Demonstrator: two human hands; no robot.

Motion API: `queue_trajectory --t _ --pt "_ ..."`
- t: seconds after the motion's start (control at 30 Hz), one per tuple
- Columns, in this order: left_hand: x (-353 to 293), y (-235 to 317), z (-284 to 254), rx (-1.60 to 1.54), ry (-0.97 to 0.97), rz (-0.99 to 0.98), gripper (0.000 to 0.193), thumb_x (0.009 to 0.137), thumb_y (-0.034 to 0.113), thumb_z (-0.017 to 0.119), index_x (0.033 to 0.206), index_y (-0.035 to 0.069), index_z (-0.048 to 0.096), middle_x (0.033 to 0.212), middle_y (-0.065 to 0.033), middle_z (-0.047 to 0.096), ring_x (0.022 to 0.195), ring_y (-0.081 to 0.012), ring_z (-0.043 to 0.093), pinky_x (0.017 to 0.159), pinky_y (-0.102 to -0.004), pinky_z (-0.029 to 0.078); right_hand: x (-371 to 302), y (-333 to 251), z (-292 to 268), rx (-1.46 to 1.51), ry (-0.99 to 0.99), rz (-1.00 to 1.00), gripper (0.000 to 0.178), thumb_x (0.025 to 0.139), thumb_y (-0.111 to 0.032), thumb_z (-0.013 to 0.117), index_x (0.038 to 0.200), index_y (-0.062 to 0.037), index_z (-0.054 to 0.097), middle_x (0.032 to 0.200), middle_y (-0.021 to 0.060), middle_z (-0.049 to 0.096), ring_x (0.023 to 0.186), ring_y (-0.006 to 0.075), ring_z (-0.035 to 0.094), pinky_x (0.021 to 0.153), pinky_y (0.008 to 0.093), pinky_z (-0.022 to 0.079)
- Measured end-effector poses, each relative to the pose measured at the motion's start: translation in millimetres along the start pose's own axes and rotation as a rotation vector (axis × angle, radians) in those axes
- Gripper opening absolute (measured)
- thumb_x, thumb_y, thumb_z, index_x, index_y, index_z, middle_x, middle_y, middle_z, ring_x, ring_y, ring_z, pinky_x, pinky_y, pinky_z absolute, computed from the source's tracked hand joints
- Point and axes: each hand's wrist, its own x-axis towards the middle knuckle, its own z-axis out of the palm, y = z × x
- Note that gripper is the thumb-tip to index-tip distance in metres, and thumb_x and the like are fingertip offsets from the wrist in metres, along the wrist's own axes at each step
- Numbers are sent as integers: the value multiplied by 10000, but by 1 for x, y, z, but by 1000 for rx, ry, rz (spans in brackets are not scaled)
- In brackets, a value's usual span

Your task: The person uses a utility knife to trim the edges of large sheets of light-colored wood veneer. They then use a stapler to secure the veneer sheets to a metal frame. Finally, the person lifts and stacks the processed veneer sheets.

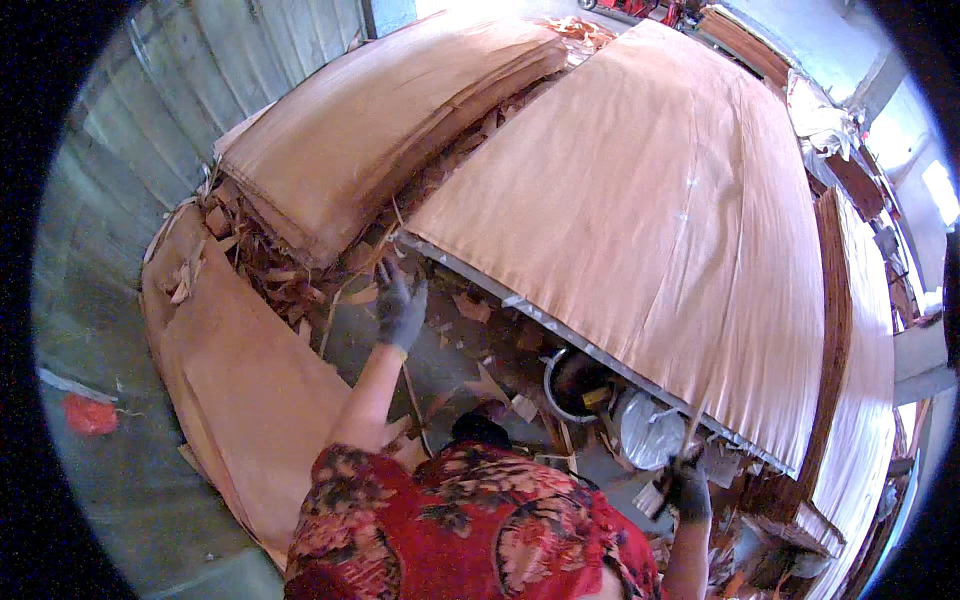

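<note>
A large, thin sheet of wood veneer (620, 200) lies over a table, its front edge along a metal rim (570, 330). Grey-gloved, my left hand (400, 308) is just below the sheet's near left corner, fingers apart and nothing visible in them. At the front right edge my right hand (688, 488), in a dark glove, is closed on a narrow veneer strip (693, 428) that rises from its fingers toward the sheet. A dark shape beside that hand is too unclear to name. Creases run along the sheet's right half.
Veneer stacks stand at the back left (390, 120), near left (240, 370) and right (860, 350). Torn scraps (290, 285) fill the gap on the left. Under the table edge are a round dark container (572, 385) and a clear plastic-wrapped thing (643, 430). A corrugated wall (130, 180) bounds the left.
</note>
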Motion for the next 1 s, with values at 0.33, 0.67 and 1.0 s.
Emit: queue_trajectory --t 0.33,0.67,1.0 --pt "90 8 96 50 151 18 877 775 312 640 1379 -58 123 1405 -310 172 1321 -430 156 1083 -442 168 -11 97 10 -228 546 -139 195 764 -125 627 939 -84 552 670 15 542 580 172 522 543 327 438" --pt "120 81 86 -1426 -104 -567 655 827 471 556 1286 24 418 1300 -104 432 1183 -239 411 986 -382 339 -19 143 29 -415 854 -425 158 806 -123 603 944 -54 565 654 9 551 535 140 511 490 278 409" --pt "108 117 115 -776 -246 -243 359 879 266 555 1098 -18 582 956 -95 607 852 -170 578 744 -314 459 -15 103 20 -52 533 -252 118 859 -113 550 922 -35 614 633 18 558 513 97 493 472 250 386"
